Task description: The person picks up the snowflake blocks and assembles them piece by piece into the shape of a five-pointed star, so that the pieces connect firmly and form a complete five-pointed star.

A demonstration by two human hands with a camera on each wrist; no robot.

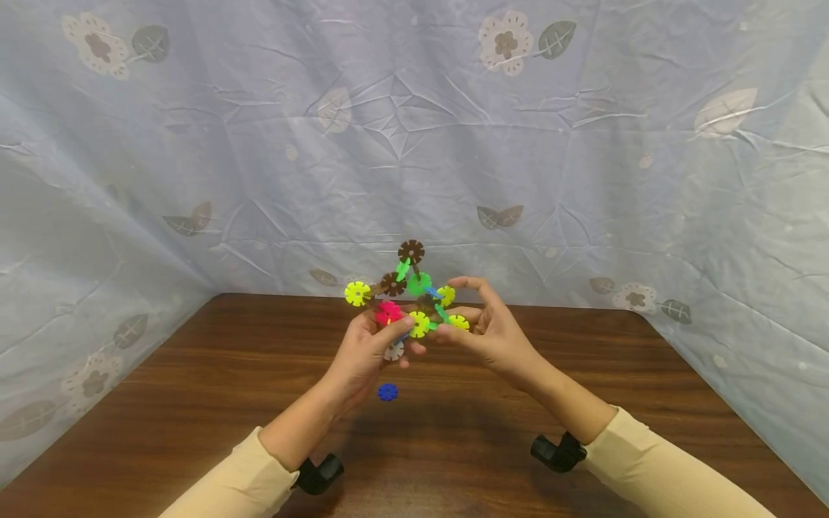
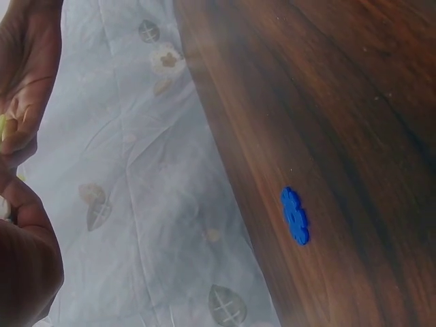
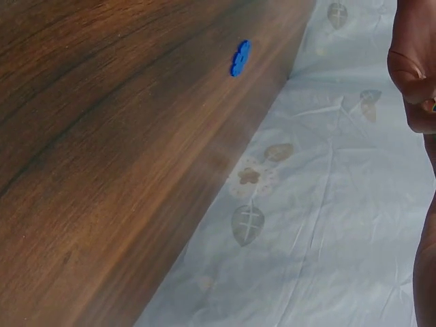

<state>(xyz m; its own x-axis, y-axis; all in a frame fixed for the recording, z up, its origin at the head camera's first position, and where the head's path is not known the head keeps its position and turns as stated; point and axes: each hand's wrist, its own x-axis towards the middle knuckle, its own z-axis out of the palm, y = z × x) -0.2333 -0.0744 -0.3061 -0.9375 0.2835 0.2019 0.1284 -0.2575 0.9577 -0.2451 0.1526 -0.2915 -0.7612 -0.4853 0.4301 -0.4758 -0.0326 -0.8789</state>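
Observation:
Both hands hold up a linked figure of notched plastic discs (image 1: 419,283) above the table in the head view. Its discs are brown, green, yellow, pink, white and light blue, slotted into each other at angles. My left hand (image 1: 365,352) pinches the figure's lower left part, its thumb over the pink disc (image 1: 389,314) and near a yellow disc (image 1: 419,324). On the other side my right hand (image 1: 501,334) grips the yellow and green discs at the right, forefinger above and thumb below. Fingers hide part of the figure. The wrist views barely show it.
A single blue notched disc (image 1: 388,392) lies flat on the brown wooden table (image 1: 259,374), below the hands. Pale flowered cloth (image 1: 401,144) hangs behind the table and along both sides. A black wrist mount (image 1: 319,475) sticks out by each sleeve.

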